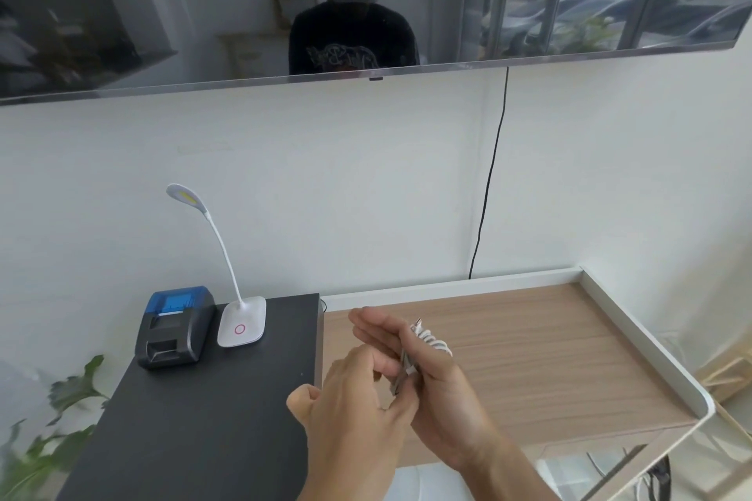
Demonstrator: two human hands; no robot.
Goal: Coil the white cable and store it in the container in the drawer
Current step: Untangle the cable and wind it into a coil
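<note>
Right hand (431, 374): fingers flat and open, white cable (431, 342) wound around them.
Left hand (358, 399): pinching what looks like the loose end.
Cable: light, limp, springy; grip across the loops, above the wooden tabletop (549, 354) near its left edge.
Drawer: unseen.
</note>
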